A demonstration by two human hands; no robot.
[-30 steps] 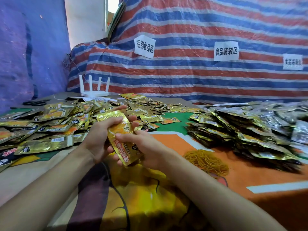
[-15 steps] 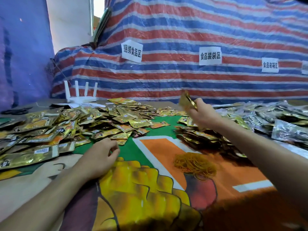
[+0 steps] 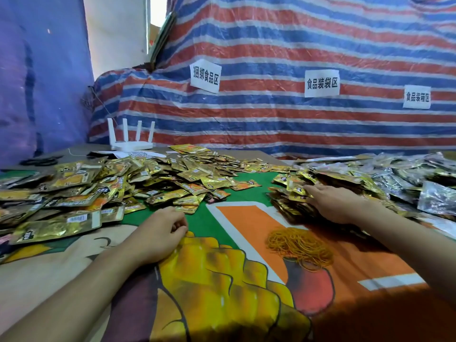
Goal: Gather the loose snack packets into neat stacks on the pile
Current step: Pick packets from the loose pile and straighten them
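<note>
Snack packets (image 3: 118, 186), gold foil, are spread loose in a wide heap over the left and far middle of the printed mat (image 3: 246, 218). A pile (image 3: 333, 176) of the same packets, roughly stacked, is noted at right, just beyond a heap of yellow rubber bands (image 3: 299, 245). Silver packets (image 3: 419, 178) lie farther right.

Right hand (image 3: 338, 203): laid palm-down on the near left part of the pile, fingers straight, tips touching a top packet. Nothing is grasped.

Left hand (image 3: 160, 233): rested on the mat just near of the loose heap, fingers loosely curled. Nothing is seen to be held.

Handling, as judged:
- Each packet is taken to be light, thin and flexible.
- The glossy foil is expected to be slippery, so stacked packets are likely to slide and fan out.
- A few packets at a time are best lifted flat, pinched across both faces near the middle of a long edge, thumb on one face and fingers on the other.
- The edges are best squared against the mat before the stack is set down.
- A flat palm on top is judged enough to steady the stack; a hard squeeze may crease the foil.
</note>
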